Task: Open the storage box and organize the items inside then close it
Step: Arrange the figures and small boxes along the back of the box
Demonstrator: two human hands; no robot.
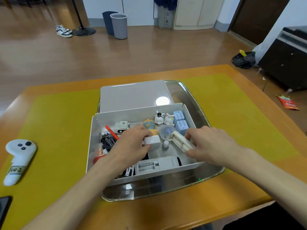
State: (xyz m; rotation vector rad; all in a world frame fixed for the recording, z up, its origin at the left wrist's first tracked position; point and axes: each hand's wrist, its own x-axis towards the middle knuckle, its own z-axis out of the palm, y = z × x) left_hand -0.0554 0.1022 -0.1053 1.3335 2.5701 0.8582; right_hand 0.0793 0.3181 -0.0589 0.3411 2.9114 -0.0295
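Wooden table (224, 211) with a yellow mat (54, 130) carried a steel tray (196, 103); the box (93, 143) sat in the tray, open, its lid (131, 95) lying just behind it. Left hand (129, 145) was inside the box, fingers curled round a small white block (153, 141). Right hand (211, 145), also inside the box, pinched white tubes (181, 141). Figurines (163, 119) and blue packs (180, 122) stood at the box's far wall, pens (108, 140) at its left. White controller (18, 156) lay on the mat, well left of the box.
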